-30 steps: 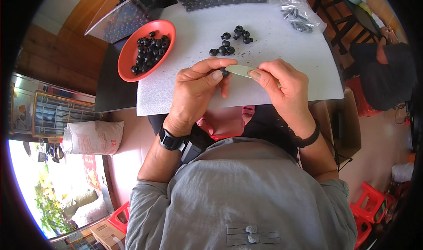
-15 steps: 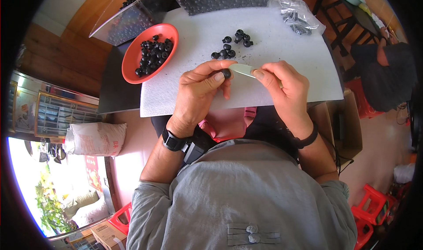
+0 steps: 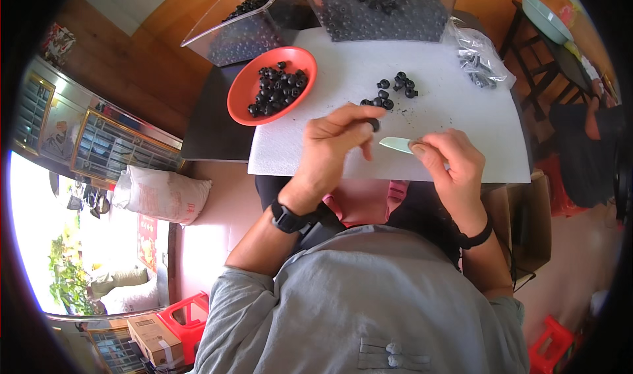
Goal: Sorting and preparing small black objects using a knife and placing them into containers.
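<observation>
Between the thumb and fingers of my left hand (image 3: 330, 146) is a small round black piece (image 3: 374, 125), like a bead or knob. My right hand (image 3: 455, 156) pinches a slim pale-green blade (image 3: 395, 144), its tip pointing left toward that piece with a small gap between them. Just beyond my left hand, a loose group of the same black pieces (image 3: 382, 99) lies on the white foam sheet (image 3: 297, 143), with another cluster (image 3: 405, 84) behind it. Dark crumbs are scattered nearby. To the left, an orange bowl (image 3: 237, 96) holds many more pieces.
Two clear plastic bins full of black pieces, one on the left (image 3: 244, 41) and one at the back (image 3: 382, 18), stand along the table's far side. A clear plastic bag (image 3: 481, 57) lies at the far right corner. An open cardboard box (image 3: 531, 222) stands below right.
The blade has come away from the black piece, and my hands are slightly farther apart. The whole view has shifted, so the table appears farther right and lower.
</observation>
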`<state>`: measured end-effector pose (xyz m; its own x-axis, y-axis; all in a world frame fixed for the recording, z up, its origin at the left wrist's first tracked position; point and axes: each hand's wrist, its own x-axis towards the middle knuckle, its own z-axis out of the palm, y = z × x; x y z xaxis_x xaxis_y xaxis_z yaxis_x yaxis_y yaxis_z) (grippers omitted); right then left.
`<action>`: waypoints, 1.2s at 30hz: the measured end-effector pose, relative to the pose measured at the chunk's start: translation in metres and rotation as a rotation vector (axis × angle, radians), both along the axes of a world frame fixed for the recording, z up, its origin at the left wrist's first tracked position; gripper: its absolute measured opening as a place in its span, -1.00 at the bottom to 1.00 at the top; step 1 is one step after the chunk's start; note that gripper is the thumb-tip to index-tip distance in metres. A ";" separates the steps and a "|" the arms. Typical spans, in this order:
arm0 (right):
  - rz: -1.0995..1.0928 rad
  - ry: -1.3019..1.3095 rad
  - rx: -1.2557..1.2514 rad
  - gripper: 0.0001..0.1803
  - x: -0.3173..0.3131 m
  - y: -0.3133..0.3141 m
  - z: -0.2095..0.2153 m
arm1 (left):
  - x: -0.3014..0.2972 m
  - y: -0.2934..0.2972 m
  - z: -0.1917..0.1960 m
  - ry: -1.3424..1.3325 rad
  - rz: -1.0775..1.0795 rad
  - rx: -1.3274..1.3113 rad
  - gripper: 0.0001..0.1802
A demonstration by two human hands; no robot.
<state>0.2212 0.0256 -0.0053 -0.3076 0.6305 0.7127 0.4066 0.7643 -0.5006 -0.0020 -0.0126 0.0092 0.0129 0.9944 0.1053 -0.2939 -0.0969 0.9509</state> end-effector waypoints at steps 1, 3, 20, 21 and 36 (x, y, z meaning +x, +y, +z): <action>-0.003 0.047 -0.022 -0.89 0.003 0.000 0.001 | -0.009 0.001 0.006 0.134 0.118 0.104 -0.71; -0.036 0.076 -0.006 -0.91 0.010 0.002 0.002 | -0.035 0.002 0.021 0.365 0.324 0.218 -0.71; -0.181 0.112 0.024 -0.86 0.026 0.019 -0.011 | -0.017 0.061 0.006 1.360 0.340 0.505 -0.81; -0.184 0.085 0.046 -0.85 0.025 0.019 -0.009 | -0.021 0.062 0.002 1.389 0.292 0.447 -0.80; -0.218 -0.003 0.145 -0.82 0.025 0.020 -0.011 | -0.032 0.039 0.007 1.105 0.310 0.230 -0.85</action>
